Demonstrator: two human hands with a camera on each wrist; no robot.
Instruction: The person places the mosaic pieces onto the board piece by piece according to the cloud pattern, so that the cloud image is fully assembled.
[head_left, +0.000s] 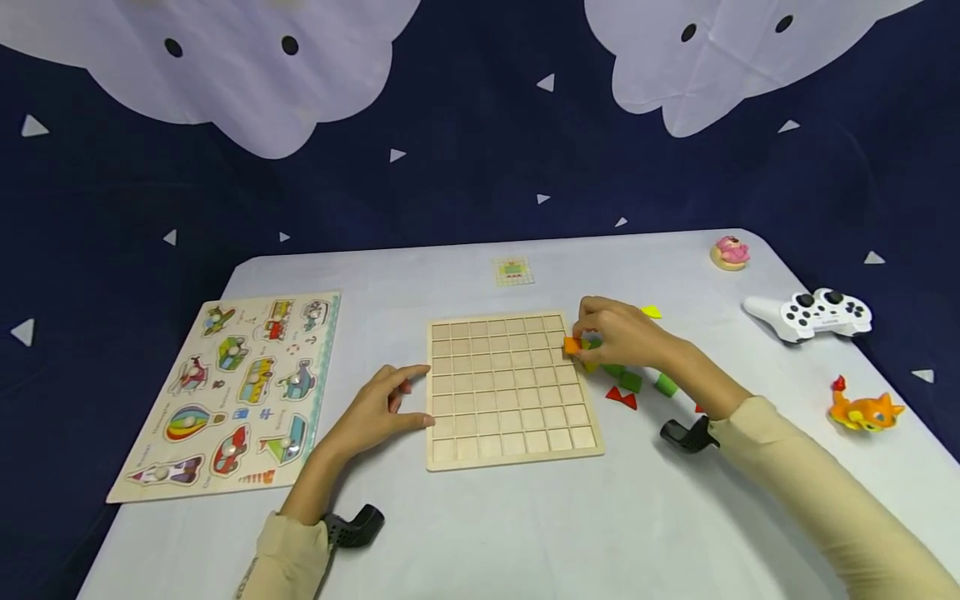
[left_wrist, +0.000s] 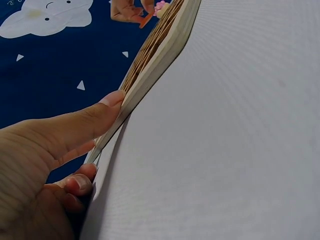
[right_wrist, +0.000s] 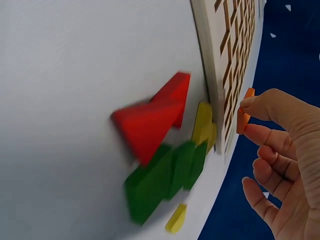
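A wooden grid board (head_left: 491, 401) lies flat at the middle of the table. My left hand (head_left: 375, 411) rests against its left edge, index finger and thumb spread apart; in the left wrist view, the thumb touches the board's rim (left_wrist: 159, 75). Over the board's right edge, my right hand (head_left: 617, 332) pinches a small flat orange block (right_wrist: 245, 114) between thumb and index finger, its other fingers loosely bent. Beneath and beside that hand lie loose green blocks (right_wrist: 150, 182), red triangular blocks (head_left: 622, 398) and yellow blocks (head_left: 651, 312), some partly hidden by it.
At the left is a vehicle picture puzzle board (head_left: 247, 483). A small pattern card (head_left: 513, 271) lies behind the grid board. On the right are a white game controller (head_left: 813, 315), an orange toy figure (head_left: 864, 412) and a pink toy (head_left: 731, 252).
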